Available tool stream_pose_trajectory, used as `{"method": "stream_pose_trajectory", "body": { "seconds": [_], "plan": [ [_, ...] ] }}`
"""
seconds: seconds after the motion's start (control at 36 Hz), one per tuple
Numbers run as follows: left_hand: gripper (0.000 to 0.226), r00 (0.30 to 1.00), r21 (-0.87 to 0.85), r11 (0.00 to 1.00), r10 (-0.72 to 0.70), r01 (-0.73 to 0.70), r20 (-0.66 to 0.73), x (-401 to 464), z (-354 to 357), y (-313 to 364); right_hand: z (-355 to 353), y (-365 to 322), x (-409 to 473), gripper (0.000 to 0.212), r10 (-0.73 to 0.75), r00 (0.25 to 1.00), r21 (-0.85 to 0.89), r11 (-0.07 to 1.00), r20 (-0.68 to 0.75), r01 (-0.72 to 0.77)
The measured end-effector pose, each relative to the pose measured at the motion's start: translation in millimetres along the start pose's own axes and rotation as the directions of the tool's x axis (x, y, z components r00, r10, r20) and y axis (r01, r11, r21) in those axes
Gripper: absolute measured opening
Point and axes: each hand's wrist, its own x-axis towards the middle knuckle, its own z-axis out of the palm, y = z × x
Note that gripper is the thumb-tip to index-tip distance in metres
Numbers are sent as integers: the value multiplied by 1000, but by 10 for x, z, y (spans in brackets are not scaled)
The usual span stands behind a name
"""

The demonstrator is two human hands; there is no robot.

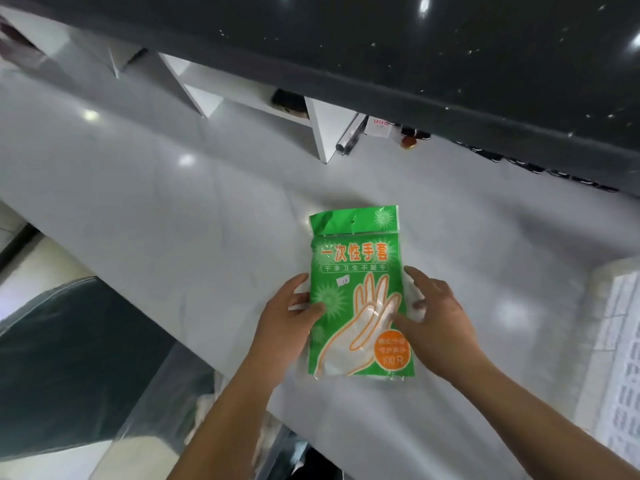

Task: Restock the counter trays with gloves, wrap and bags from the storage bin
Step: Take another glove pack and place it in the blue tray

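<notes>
A green pack of disposable gloves [358, 271], printed with a white hand outline and an orange circle, lies flat over the grey counter [173, 209]. My left hand [287, 317] grips its left edge, thumb on top. On the other side my right hand [436, 317] holds the right edge, fingers curled around the clear plastic.
A white perforated tray [620, 341] stands at the right edge. White dividers [322, 133], a roll of clear wrap [349, 136] and small items sit under the dark speckled upper counter [415, 46]. A clear storage bin [69, 358] is at the lower left.
</notes>
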Motion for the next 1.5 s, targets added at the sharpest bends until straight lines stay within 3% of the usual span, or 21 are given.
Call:
{"method": "stream_pose_trajectory", "body": {
  "seconds": [0.11, 0.19, 0.28, 0.36, 0.44, 0.61, 0.86, 1.03, 1.19, 1.31, 1.5],
  "plan": [
    [49, 984, -140, 976, -152, 164, 94, 58, -46, 74, -43, -42, 27, 54, 130, 987, 304, 940, 95, -153],
    [38, 976, -136, 974, -160, 180, 145, 76, -85, 141, -86, -66, 90, 54, 224, 962, 419, 867, 155, -270],
    [33, 974, -170, 970, -147, 176, 171, 95, -113, 120, -143, -62, 149, 37, 274, 911, 509, 762, 308, -401],
    [34, 953, -217, 949, -175, 230, 246, 82, -131, 91, -228, -49, 190, 24, 248, 876, 501, 741, 413, -446],
    [41, 919, -211, 938, -194, 277, 342, 43, -176, 57, -315, -37, 151, 23, 193, 855, 503, 737, 482, -450],
    [63, 873, -327, 928, 3, 179, 487, -324, -357, 12, -447, -57, -304, 40, 27, 870, 616, 695, 492, -370],
    [67, 769, -407, 911, 212, 67, 602, -949, -636, -279, -482, -238, -1490, 40, -82, 953, 662, 737, 292, -139],
    [70, 648, -388, 921, 273, 38, 711, -1266, -503, -494, -463, -89, -2288, 42, 42, 975, 665, 724, 219, -181],
    [68, 558, -312, 949, 279, -37, 782, -1730, -64, -608, -514, 239, -3046, 26, 211, 975, 689, 697, 68, -199],
    [65, 502, -290, 955, 278, -55, 819, -2057, 253, -624, -667, 503, -3495, 26, 235, 972, 742, 649, 17, -170],
    [59, 429, -283, 942, 334, -179, 839, -2589, 968, -472, -1108, 950, -4121, 28, 242, 953, 736, 676, -182, -31]
  ]
}}
